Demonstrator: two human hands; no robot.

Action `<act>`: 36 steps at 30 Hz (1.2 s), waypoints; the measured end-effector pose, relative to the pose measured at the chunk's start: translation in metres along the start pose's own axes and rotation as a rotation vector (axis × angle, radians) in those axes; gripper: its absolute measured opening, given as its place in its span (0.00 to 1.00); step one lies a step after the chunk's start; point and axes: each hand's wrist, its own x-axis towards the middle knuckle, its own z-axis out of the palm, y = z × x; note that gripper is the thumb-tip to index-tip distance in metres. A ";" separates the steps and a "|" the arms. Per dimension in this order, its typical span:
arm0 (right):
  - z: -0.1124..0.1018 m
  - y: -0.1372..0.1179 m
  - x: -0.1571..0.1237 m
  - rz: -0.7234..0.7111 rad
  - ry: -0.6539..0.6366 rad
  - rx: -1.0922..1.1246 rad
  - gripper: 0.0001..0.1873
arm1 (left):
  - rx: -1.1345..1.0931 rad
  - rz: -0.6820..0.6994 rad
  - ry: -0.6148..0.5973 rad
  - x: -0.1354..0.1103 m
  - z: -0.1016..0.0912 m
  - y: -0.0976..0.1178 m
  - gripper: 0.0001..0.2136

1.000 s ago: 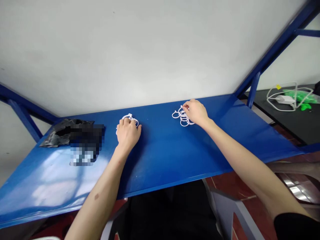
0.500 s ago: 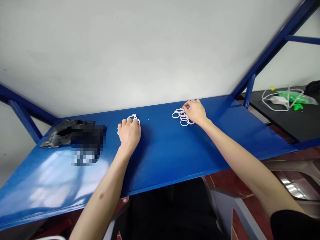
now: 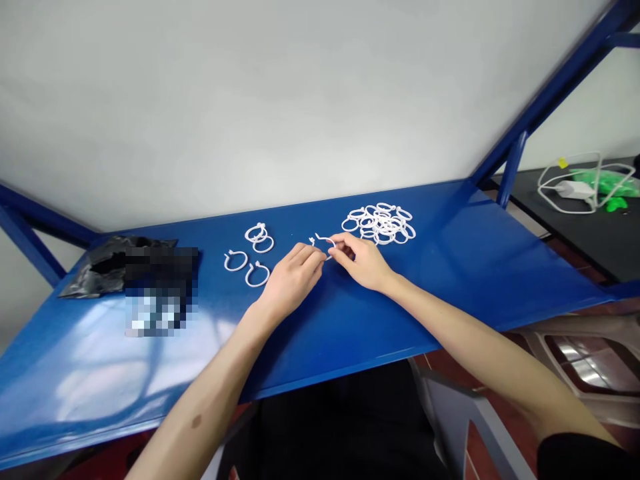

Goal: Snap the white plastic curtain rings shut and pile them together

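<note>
My right hand (image 3: 364,260) pinches an unclasped white plastic curtain ring (image 3: 326,239) between thumb and fingertips, just above the blue table. Close on its left, my left hand (image 3: 296,279) has its fingers curled together against the same ring; its thumb is hidden. The ring's gap faces up and away. Left of my left hand lie several curtain rings (image 3: 236,261), two of them apart with their ends sprung open and the others overlapping further back. Behind and right of my right hand spreads a heap of white rings (image 3: 384,225).
The blue tabletop (image 3: 320,333) runs along a pale wall (image 3: 300,120). A crumpled black plastic bag (image 3: 115,263) and a blurred-out item lie at the left. Blue metal struts (image 3: 513,170) flank both ends. On a black surface at the right rest a white cable with charger (image 3: 575,191) and green items.
Both hands have come together in the middle, my left moving right and my right moving left. A ring is now between them. The rings they covered are now in plain view.
</note>
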 end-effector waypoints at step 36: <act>0.001 -0.019 -0.010 -0.115 0.100 0.124 0.08 | -0.831 -0.571 0.234 0.005 -0.004 0.011 0.21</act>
